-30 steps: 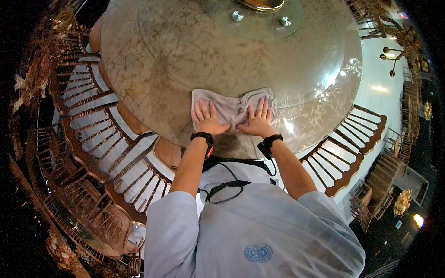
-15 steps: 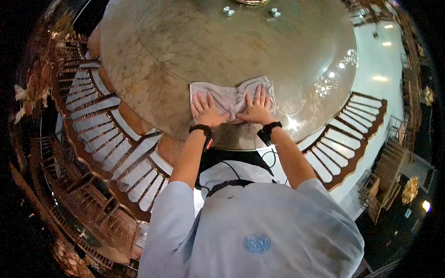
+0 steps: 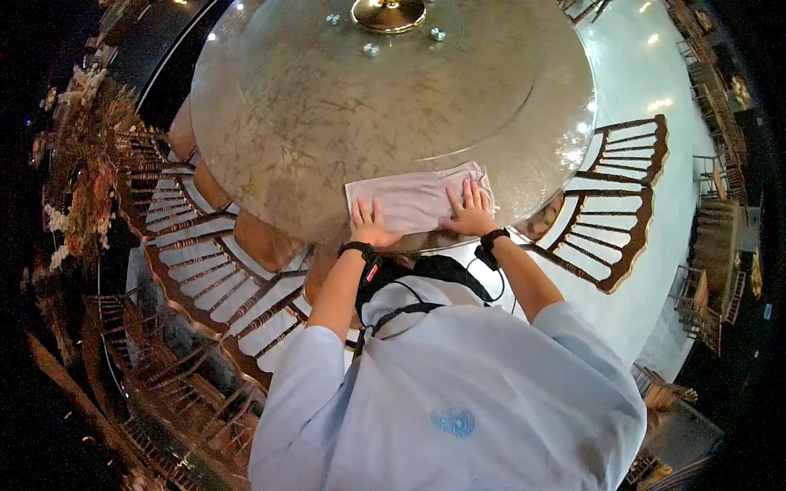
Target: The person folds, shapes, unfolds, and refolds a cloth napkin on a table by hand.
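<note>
A pale pinkish-grey cloth [image 3: 409, 199] lies spread and nearly flat near the front edge of a large round table [image 3: 344, 106] with a marbled, glossy top. My left hand [image 3: 371, 224] rests on the cloth's lower left part with fingers spread. On its right part lies my right hand [image 3: 471, 210], fingers also apart. Both palms face down, and neither hand grasps the cloth. Each wrist wears a black band.
A round metallic base [image 3: 388, 13] stands at the table's far middle, with small shiny round fittings [image 3: 372, 50] near it. Spindle-backed wooden chairs [image 3: 192, 262] ring the left side, and more chairs [image 3: 606, 233] stand at the right. Dried flowers [image 3: 78, 188] are at far left.
The cloth has gone from bunched in the middle to spread smoother and wider. My hands have moved slightly apart. The view has shifted, showing more of the metallic base and the right chairs.
</note>
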{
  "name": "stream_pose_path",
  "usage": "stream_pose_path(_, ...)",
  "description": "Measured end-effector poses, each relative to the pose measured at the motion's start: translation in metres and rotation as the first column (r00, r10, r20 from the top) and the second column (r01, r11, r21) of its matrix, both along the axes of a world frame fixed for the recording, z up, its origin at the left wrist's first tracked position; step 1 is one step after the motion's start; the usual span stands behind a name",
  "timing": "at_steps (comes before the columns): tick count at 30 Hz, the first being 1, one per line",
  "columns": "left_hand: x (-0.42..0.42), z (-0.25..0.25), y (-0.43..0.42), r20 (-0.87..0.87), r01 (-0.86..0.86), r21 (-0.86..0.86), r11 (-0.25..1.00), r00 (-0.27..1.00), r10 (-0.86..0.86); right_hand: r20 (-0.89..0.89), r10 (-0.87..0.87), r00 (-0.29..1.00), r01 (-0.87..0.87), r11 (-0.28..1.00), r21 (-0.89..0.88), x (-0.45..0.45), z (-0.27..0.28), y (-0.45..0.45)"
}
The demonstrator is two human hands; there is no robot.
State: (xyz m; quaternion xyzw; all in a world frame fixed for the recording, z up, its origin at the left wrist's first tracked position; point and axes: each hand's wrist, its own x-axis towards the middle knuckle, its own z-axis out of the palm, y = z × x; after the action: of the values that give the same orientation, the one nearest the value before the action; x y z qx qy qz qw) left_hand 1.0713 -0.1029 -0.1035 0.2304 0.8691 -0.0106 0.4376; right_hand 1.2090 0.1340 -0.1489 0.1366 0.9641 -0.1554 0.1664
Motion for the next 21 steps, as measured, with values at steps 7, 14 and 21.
stream_pose_path(7, 0.007, -0.023, -0.013, -0.148, -0.01, 0.138, 0.99, 0.989, 0.031, -0.236, 0.226, 0.945, -0.243, 0.969, -0.045, -0.001, 0.032, 0.036)
stream_pose_path(14, 0.023, -0.027, -0.021, -0.391, 0.043, 0.368, 0.929, 0.913, 0.112, -0.179, 0.503, 0.846, -0.496, 0.864, 0.082, 0.033, 0.073, 0.042)
stream_pose_path(21, 0.027, -0.044, -0.029, -0.449, 0.056, 0.496, 0.867, 0.871, 0.2, -0.215, 0.066, 0.974, -0.076, 0.997, -0.035, 0.019, 0.028, 0.015)
